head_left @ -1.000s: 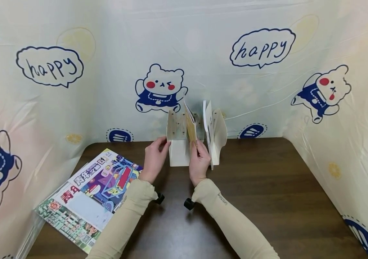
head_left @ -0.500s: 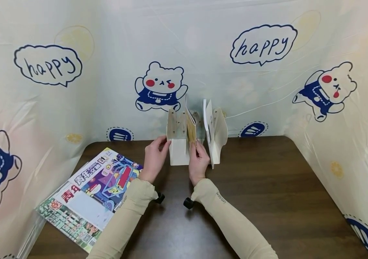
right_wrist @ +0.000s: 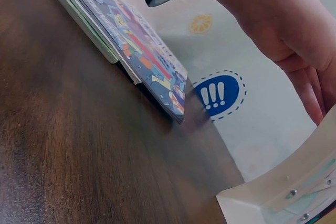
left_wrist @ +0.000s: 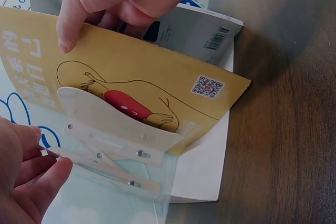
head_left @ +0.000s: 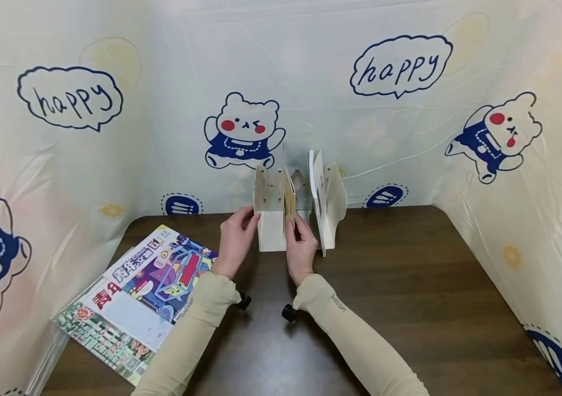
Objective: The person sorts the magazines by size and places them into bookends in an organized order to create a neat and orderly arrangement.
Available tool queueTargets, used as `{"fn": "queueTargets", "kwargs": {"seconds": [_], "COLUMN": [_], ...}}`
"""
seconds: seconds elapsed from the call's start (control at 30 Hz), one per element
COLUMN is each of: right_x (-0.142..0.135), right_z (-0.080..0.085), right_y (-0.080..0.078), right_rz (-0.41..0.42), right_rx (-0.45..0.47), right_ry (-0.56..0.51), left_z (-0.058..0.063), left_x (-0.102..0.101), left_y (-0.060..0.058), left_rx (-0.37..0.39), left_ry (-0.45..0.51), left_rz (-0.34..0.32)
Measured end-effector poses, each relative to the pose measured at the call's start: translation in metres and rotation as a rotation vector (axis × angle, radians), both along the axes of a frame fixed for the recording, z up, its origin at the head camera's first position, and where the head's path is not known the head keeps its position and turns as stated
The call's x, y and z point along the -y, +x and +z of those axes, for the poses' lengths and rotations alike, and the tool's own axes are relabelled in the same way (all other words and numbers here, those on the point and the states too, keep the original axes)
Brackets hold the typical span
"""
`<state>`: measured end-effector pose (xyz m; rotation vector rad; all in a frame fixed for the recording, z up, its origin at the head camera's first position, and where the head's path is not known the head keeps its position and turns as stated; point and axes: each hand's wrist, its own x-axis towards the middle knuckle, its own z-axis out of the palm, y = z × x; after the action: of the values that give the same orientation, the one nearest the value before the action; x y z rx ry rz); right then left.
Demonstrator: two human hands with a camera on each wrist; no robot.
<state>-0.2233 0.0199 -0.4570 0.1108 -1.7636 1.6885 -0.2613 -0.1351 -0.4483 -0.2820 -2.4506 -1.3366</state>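
Note:
A white expandable book rack [head_left: 272, 234] with riveted slats stands near the table's back edge. My left hand [head_left: 235, 239] pinches the edge of its left end panel [head_left: 261, 192]. Inside the rack, my right hand [head_left: 302, 247] grips the near edge of a yellow paperback [head_left: 289, 203], which stands upright. In the left wrist view, the yellow cover [left_wrist: 152, 66] shows a line drawing and a QR code, partly hidden by the white end panel [left_wrist: 105, 111]. The right wrist view has my left hand [right_wrist: 294, 35] at the rack's edge.
A white book [head_left: 314, 181] stands against the rack's right side; its barcoded grey cover [left_wrist: 194, 32] shows behind the paperback. Several magazines [head_left: 137, 297] lie stacked at the left of the brown table [head_left: 385, 308]. A printed curtain [head_left: 320, 82] encloses the back and sides.
My right hand has shifted slightly left with the yellow paperback, which now stands straighter. The left hand keeps its hold on the rack's end panel.

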Motion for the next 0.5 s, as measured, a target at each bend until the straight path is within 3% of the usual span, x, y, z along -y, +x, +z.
{"fn": "queueTargets", "kwargs": {"seconds": [0.1, 0.33, 0.5], "right_x": [-0.001, -0.009, -0.012], "right_z": [0.001, -0.032, -0.033], "right_y": [0.001, -0.016, -0.013], "right_rz": [0.030, 0.094, 0.083], "right_rx": [0.027, 0.055, 0.059], "right_ry": [0.014, 0.055, 0.099], "left_z": [0.000, 0.000, 0.000], "left_x": [0.000, -0.001, 0.000], "left_y": [0.000, 0.000, 0.000], "left_rx": [-0.003, 0.002, -0.011], "left_ry": [0.002, 0.001, 0.000], "left_rz": [-0.002, 0.008, 0.008]}}
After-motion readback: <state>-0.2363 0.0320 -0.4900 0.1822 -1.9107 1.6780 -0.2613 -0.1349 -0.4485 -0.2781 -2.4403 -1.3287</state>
